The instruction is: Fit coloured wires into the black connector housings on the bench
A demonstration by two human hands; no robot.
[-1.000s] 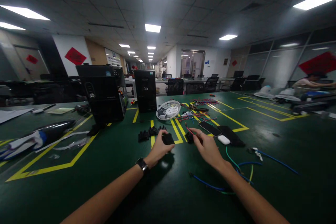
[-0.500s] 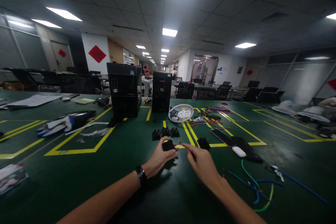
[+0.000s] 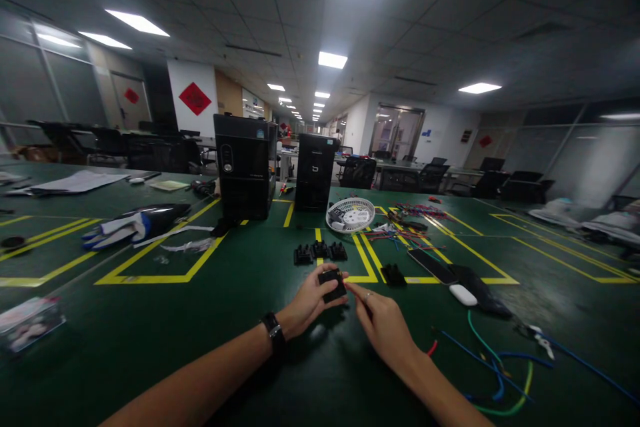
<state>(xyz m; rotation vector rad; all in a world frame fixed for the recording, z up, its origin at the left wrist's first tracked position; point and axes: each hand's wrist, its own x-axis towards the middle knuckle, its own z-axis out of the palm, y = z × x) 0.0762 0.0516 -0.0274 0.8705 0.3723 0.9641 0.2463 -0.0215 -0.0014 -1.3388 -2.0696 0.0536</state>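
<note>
My left hand (image 3: pixel 311 301), with a dark watch on the wrist, grips a small black plastic block (image 3: pixel 333 285) between thumb and fingers. Close to the block's right edge are the fingertips of my right hand (image 3: pixel 383 320), its index finger pointing at the block and the other fingers curled. Whatever those fingertips pinch is too small to make out. Beyond my hands, several similar black plastic pieces (image 3: pixel 321 250) stand in a row on the green table. Another black piece (image 3: pixel 393 275) lies to the right, just past my right hand.
A white plastic basket (image 3: pixel 353 212) holds grey parts. Behind are two black computer towers (image 3: pixel 245 167). Wires (image 3: pixel 500 367), a phone (image 3: pixel 431 265) and a white case (image 3: pixel 463 295) lie right; gloves (image 3: pixel 120 228) and a clear box (image 3: pixel 30 323) lie left. Yellow tape marks the green tabletop.
My right fingertips have come up to the block, closing the small gap. A tiny brass-coloured bit seen between the hands is no longer distinct there. The whole view has shifted slightly.
</note>
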